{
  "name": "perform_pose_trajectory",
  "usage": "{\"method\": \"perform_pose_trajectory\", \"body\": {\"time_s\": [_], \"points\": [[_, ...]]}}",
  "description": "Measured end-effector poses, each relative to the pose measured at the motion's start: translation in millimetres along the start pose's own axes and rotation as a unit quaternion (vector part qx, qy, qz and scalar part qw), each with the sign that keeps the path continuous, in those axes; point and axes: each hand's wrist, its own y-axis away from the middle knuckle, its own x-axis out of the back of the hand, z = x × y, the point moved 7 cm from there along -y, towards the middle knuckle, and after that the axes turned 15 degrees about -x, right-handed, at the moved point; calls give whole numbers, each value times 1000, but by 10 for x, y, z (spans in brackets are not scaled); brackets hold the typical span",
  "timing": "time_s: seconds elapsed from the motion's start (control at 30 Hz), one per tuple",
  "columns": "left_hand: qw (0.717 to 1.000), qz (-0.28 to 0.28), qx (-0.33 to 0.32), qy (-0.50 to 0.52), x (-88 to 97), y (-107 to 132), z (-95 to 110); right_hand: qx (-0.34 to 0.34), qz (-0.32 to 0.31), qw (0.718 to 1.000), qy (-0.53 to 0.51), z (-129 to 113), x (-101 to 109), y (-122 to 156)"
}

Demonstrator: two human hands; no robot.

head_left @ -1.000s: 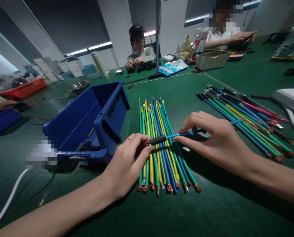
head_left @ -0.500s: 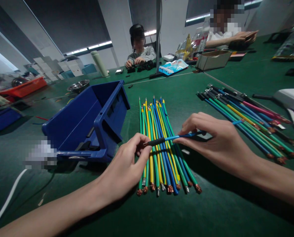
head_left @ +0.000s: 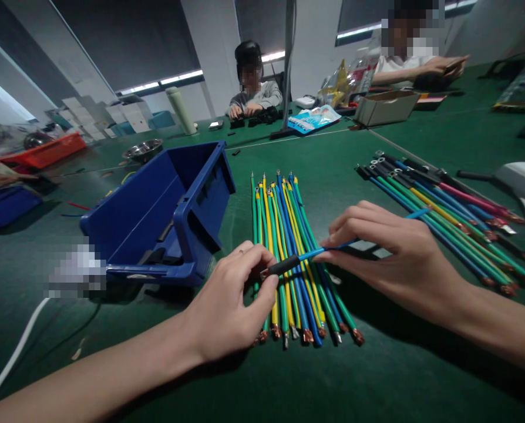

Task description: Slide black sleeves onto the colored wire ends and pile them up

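A blue cable (head_left: pixel 312 254) with a black sleeve (head_left: pixel 284 265) and a bare copper tip spans my two hands, slightly tilted. My left hand (head_left: pixel 240 294) has its thumb and index finger curled around the tip end. With thumb and fingers, my right hand (head_left: pixel 386 252) pinches the blue part, and the cable's far end sticks out behind that hand. Under them lies a row of green, yellow and blue cables (head_left: pixel 289 235), many with bare copper ends toward me. A second pile of cables (head_left: pixel 447 217) is to the right of my right hand.
A blue bin (head_left: pixel 130 200) holding some black pieces stands left of the row. A white cord (head_left: pixel 16 352) runs along the left. Farther back are a metal bowl (head_left: pixel 143 151), a cardboard box (head_left: pixel 386 108), a blue packet (head_left: pixel 314 119) and two people seated at the green table.
The sleeved end of the cable has dipped a little, with my left fingers lower around it. The view has shifted slightly. Part of another person's arm now shows at the far left.
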Motion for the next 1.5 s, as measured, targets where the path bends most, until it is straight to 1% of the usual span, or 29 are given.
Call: {"method": "perform_pose_trajectory", "body": {"time_s": [0.13,0.2,0.27,0.33,0.47,0.6,0.73,0.87,1.0,1.1,1.2,1.33,1.5], "points": [[998,53,-34,15,52,18,27,-10,9,1000,5,2,10,10],[995,73,-73,-9,78,22,62,-14,8,1000,4,2,-2,12],[989,77,-115,-45,85,24,97,-14,7,1000,1,-6,-12,15],[985,73,-145,-67,77,27,113,-15,10,1000,1,-18,-10,18],[980,66,-171,-78,66,25,123,-11,12,1000,0,-60,5,34],[977,79,-189,-57,86,10,166,1,23,1000,9,-111,16,57],[979,82,-186,-32,90,-6,181,9,29,999,22,-128,-2,65],[983,70,-169,-23,66,4,139,8,37,999,26,-119,-13,54],[981,71,-178,-27,57,14,131,5,40,999,24,-98,-3,45],[985,79,-147,-46,68,4,89,-6,43,999,16,-63,25,41],[989,89,-108,-56,89,0,40,-7,59,998,21,-50,64,44],[988,107,-106,-41,117,6,34,9,53,998,29,-82,49,51],[991,84,-104,-3,78,21,32,25,45,998,32,-130,14,65]]}}
